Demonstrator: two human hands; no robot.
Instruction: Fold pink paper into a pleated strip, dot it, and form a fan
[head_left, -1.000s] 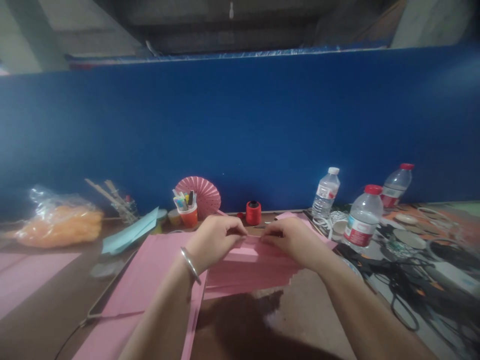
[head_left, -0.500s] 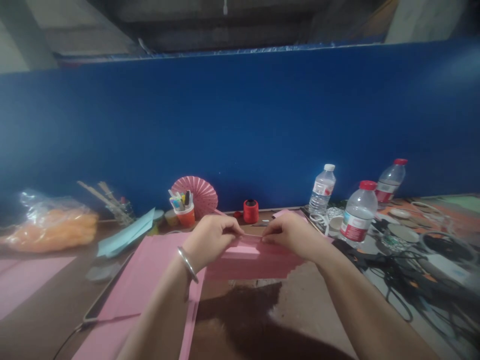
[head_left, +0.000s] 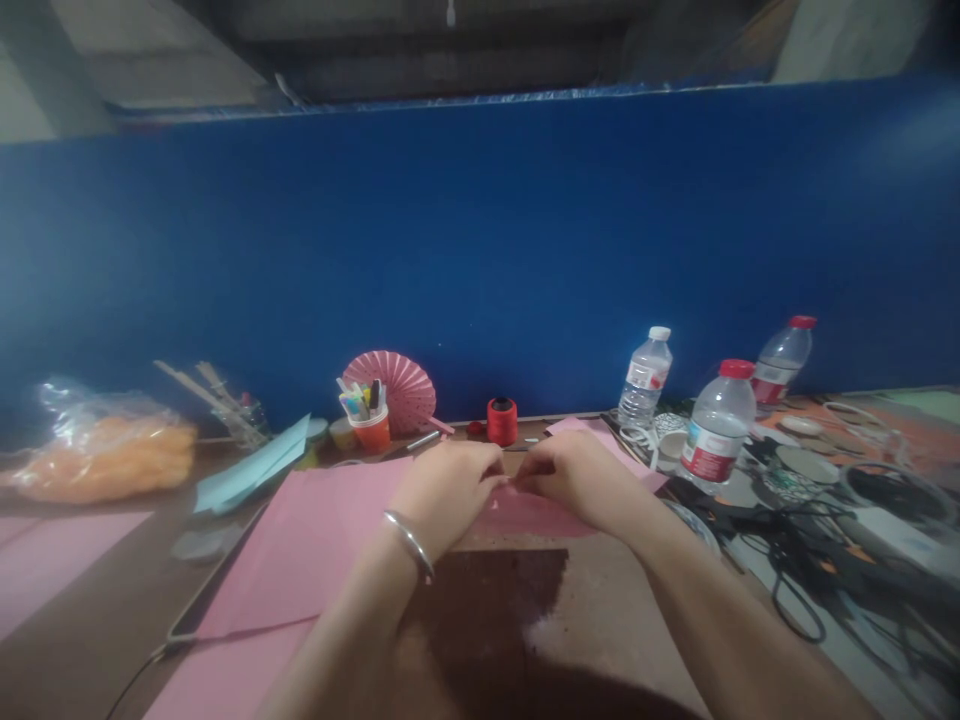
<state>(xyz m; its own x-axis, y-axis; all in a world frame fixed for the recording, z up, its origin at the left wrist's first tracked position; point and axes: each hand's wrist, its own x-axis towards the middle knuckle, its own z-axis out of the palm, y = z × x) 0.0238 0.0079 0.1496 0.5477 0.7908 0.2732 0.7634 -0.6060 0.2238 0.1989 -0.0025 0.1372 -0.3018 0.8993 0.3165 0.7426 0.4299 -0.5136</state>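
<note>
A pink sheet of paper (head_left: 536,515) lies before me, its far edge pinched between the fingers of both hands. My left hand (head_left: 454,490), with a silver bangle at the wrist, is closed on that edge. Close beside it, my right hand (head_left: 574,475) grips the same edge; the two sets of fingertips nearly meet. Partly under my left forearm are larger pink sheets (head_left: 300,550). Beyond the hands stand a red thread spool (head_left: 502,422) and a pink pleated paper fan (head_left: 401,390).
An orange-and-white cup of pens (head_left: 371,430) stands by the fan. To the left are light blue paper (head_left: 255,465) and a plastic bag of orange material (head_left: 105,455). Several bottles (head_left: 716,430) and tangled black cables (head_left: 795,530) crowd the right. A blue partition (head_left: 480,240) rises behind.
My left hand has slid right along the paper's edge, toward my right hand. The sheet has shifted, and less of it shows below the hands. A silver pen-like object near the fan is uncovered.
</note>
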